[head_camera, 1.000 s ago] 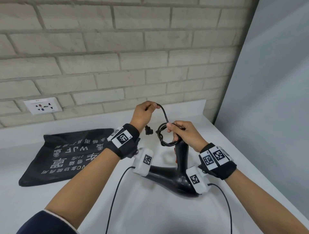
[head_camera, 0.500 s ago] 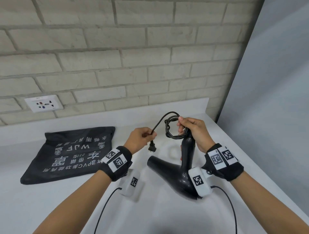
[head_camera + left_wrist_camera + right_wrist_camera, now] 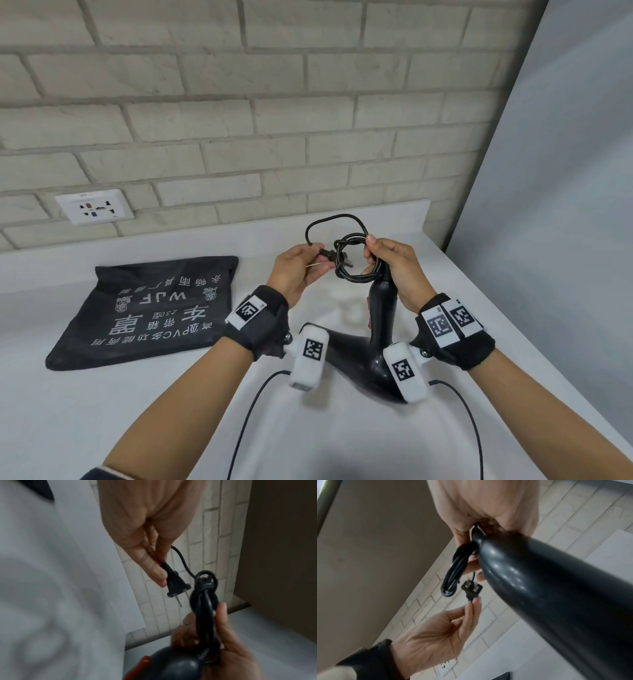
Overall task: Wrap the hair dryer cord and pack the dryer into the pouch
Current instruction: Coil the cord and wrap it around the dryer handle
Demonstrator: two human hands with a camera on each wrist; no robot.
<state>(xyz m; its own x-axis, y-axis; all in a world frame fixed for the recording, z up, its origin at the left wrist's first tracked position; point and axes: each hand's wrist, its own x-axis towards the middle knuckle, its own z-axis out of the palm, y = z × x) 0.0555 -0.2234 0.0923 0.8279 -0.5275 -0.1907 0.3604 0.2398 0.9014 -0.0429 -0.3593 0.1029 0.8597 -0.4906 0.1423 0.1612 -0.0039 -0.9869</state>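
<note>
Pouch [image 3: 150, 311] left of the hair dryer [image 3: 370, 349]: white print, upside down from here. "WJF" readable, "PVC" in the bottom line, maybe "250" in the small line; rest Chinese, not legible. Wrist bands [image 3: 445, 323]: square coded markers, no text.

Black hair dryer [image 3: 363, 356] with red-orange switch [image 3: 140, 667]; black cord [image 3: 352, 263]; black pouch [image 3: 154, 308] printed white.

A white counter [image 3: 102, 411] carries a flat black pouch [image 3: 150, 311] at its left.
</note>
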